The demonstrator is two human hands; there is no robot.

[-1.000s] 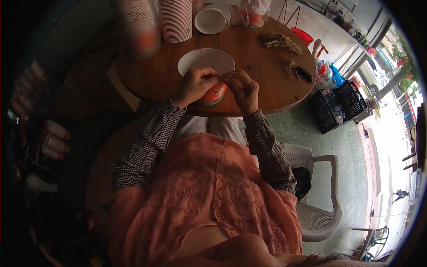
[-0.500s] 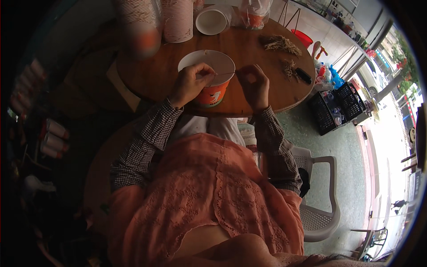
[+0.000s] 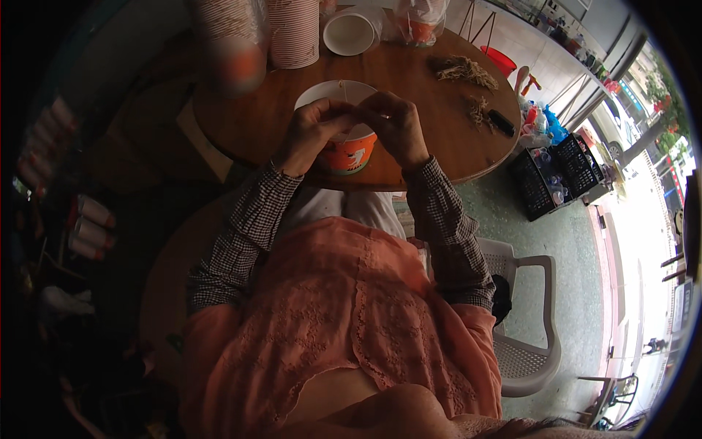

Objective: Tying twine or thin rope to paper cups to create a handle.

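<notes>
An orange-and-white paper bucket (image 3: 347, 157) stands upright on the round wooden table, close to its near edge. Above its open mouth my left hand (image 3: 311, 130) and my right hand (image 3: 402, 130) meet, fingertips pinched together. Between them is a thin string, mostly hidden by the fingers now. At the bucket's far rim a short piece of thin string (image 3: 344, 88) shows, hanging on the inner wall. Further right on the table lie a bundle of beige strings (image 3: 466, 71) and a smaller tangle of strings (image 3: 479, 111), with a black object (image 3: 501, 122) beside it.
Tall stacks of paper buckets (image 3: 294, 36) stand at the table's back left, one blurred. A white bucket (image 3: 349, 34) lies on its side near a plastic-wrapped stack (image 3: 420, 23). On the floor right are a black crate (image 3: 537, 183) and a grey plastic chair (image 3: 537, 322).
My right hand has moved left to meet my left hand over the bucket. The string that was stretched between them is now bunched at the fingertips.
</notes>
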